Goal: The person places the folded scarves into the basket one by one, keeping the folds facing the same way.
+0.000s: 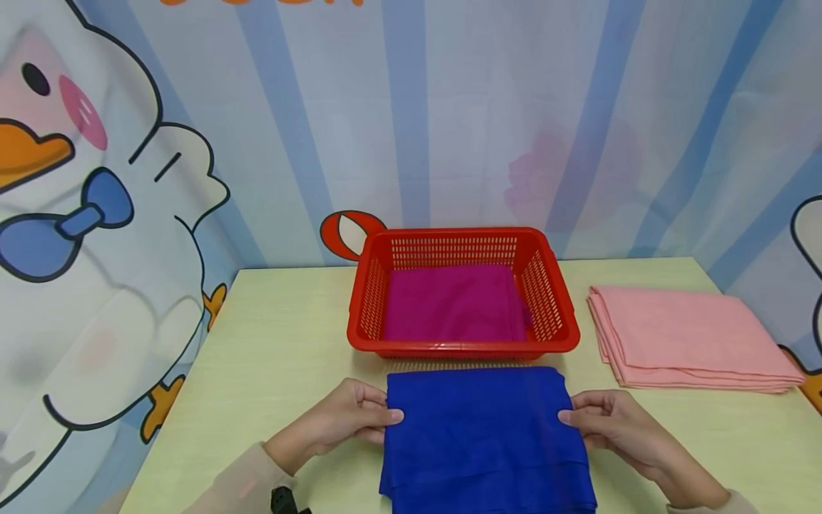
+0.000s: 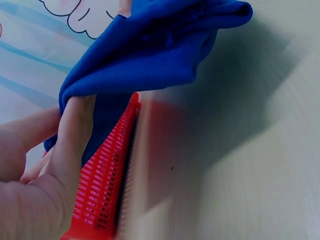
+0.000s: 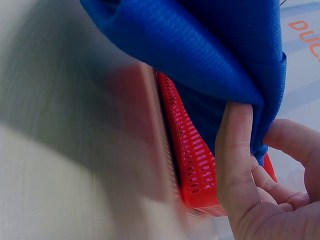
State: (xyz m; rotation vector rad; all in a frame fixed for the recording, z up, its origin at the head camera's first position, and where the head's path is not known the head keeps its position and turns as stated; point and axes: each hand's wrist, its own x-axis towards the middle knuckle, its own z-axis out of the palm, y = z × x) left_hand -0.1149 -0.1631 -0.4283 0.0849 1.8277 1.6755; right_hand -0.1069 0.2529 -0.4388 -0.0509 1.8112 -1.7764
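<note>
A folded blue cloth (image 1: 484, 442) is held up off the table in front of the basket. My left hand (image 1: 349, 414) pinches its left edge, thumb on top and fingers beneath. On the opposite edge my right hand (image 1: 613, 425) pinches it the same way. Both wrist views show the blue cloth (image 2: 145, 65) raised, its folded layers sagging between the hands and a shadow on the tabletop below. Just beyond it stands a red plastic basket (image 1: 462, 350) with slotted walls. A folded magenta cloth (image 1: 452, 303) lies flat inside that basket.
To the right of the basket, a folded pink cloth (image 1: 696, 339) lies on the pale table (image 1: 270, 343). A printed curtain (image 1: 449, 128) with a cartoon duck (image 1: 96, 285) hangs behind the table and along its left side.
</note>
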